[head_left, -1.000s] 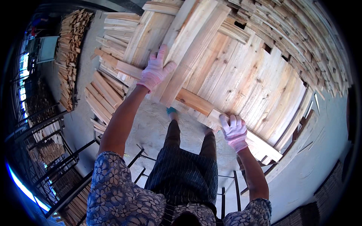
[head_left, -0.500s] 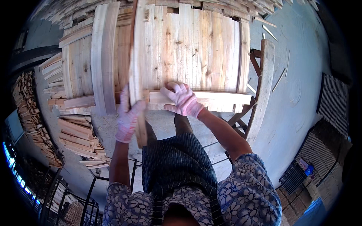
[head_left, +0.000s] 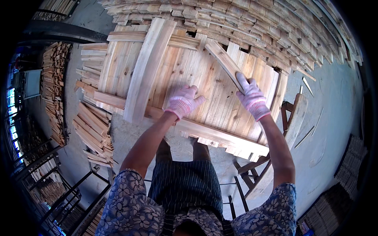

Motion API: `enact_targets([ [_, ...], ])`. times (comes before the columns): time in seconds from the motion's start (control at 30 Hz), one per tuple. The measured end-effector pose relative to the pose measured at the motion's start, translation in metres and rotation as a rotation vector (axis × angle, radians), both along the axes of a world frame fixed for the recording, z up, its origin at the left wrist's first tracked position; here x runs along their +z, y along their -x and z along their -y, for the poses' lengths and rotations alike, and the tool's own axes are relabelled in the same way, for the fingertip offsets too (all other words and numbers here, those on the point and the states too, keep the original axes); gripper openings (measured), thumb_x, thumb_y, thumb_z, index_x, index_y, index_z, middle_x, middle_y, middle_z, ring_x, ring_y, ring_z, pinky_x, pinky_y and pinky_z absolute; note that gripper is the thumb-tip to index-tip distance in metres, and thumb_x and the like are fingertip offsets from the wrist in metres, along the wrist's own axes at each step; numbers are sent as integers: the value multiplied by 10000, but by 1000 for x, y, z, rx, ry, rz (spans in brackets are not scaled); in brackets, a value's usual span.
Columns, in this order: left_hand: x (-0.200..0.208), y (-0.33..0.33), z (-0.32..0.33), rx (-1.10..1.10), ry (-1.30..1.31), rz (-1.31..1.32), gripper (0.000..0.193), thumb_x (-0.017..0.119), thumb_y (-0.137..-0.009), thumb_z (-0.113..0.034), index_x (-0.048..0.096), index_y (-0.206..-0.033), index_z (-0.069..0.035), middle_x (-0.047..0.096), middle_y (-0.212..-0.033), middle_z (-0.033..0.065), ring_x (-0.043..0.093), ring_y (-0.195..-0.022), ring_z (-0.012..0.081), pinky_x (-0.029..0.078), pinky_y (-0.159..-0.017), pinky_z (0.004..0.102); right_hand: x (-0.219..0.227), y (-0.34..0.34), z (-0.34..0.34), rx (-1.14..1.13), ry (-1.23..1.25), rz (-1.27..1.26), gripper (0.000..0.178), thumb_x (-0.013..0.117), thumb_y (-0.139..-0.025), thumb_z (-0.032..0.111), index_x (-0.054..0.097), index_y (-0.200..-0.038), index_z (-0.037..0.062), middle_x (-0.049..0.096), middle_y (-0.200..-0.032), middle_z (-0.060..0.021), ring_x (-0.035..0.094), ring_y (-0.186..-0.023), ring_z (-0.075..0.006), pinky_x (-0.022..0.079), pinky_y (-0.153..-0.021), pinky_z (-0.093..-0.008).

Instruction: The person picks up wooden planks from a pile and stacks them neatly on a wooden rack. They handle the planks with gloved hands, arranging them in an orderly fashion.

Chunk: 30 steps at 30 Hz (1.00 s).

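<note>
My right hand [head_left: 252, 96], in a pinkish-white knit glove, grips the near end of a wooden board [head_left: 225, 61]. This board slants away to the far left across a panel of pale boards laid side by side [head_left: 197, 70]. Over the middle of that panel is my left hand [head_left: 184, 101], gloved alike, with its thumb held out from the fingers and nothing in it. Part of the left fingers is hard to make out. A wooden strip [head_left: 212, 131] runs along the panel's near edge. To the left, a stack of longer boards [head_left: 149, 67] lies across the panel.
Piled planks [head_left: 252, 23] fill the far side. A wooden trestle [head_left: 295, 122] stands at the right. Loose boards [head_left: 92, 128] are heaped at the left, and more wood pieces [head_left: 55, 90] lie beyond. Metal frames [head_left: 82, 196] stand at the lower left.
The view has turned. My left hand no longer holds the long upright board and is over the panel. My right hand has moved far and right, and now grips a slanted board.
</note>
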<state>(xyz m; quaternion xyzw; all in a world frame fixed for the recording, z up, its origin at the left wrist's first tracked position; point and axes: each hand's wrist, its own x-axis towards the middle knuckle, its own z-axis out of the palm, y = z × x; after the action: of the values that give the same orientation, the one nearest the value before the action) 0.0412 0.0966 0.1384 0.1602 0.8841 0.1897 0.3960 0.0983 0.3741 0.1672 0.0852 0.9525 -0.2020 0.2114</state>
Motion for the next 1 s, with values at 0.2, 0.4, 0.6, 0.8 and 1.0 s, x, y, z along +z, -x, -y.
enact_targets([
  [0.2, -15, 24, -43, -278, 364, -51, 696, 653, -865, -525, 542, -1355, -44, 507, -1405, 220, 501, -1311, 380, 429, -1100, 456, -61, 74, -85, 377, -429, -133, 783, 542, -901, -25, 362, -1523, 417, 462, -1473, -148, 484, -1341, -358, 390, -1105, -466],
  [0.4, -26, 22, 2, -130, 155, -83, 603, 692, -851, -450, 581, -1298, -61, 532, -1379, 202, 513, -1290, 382, 436, -1083, 456, -58, 95, -74, 452, -227, -138, 838, 555, -867, -84, 371, -1517, 412, 436, -1508, -164, 454, -1377, -372, 362, -1140, -477],
  [0.6, -5, 83, 129, 318, 182, -858, 635, 643, -912, -473, 502, -1380, -67, 524, -1390, 211, 501, -1274, 413, 426, -1054, 511, -79, 73, -89, 365, -281, -236, 744, 538, -897, -35, 434, -1487, 406, 483, -1448, -152, 547, -1237, -363, 414, -1049, -469],
  [0.8, -59, 108, 195, 570, -25, -378, 740, 545, -996, -514, 364, -1507, -9, 534, -1408, 277, 523, -1305, 396, 393, -1101, 404, -94, 76, -89, 316, -264, -242, 757, 696, -858, 128, 415, -1495, 426, 514, -1303, -110, 518, -1203, -339, 415, -1018, -509],
  [1.0, 12, 85, 179, 527, -280, -512, 771, 581, -965, -537, 339, -1532, -76, 488, -1410, 250, 536, -1250, 411, 406, -1087, 440, -97, 83, -84, 385, -282, -209, 788, 717, -833, 126, 390, -1498, 394, 490, -1342, -131, 489, -1248, -350, 352, -1086, -528],
])
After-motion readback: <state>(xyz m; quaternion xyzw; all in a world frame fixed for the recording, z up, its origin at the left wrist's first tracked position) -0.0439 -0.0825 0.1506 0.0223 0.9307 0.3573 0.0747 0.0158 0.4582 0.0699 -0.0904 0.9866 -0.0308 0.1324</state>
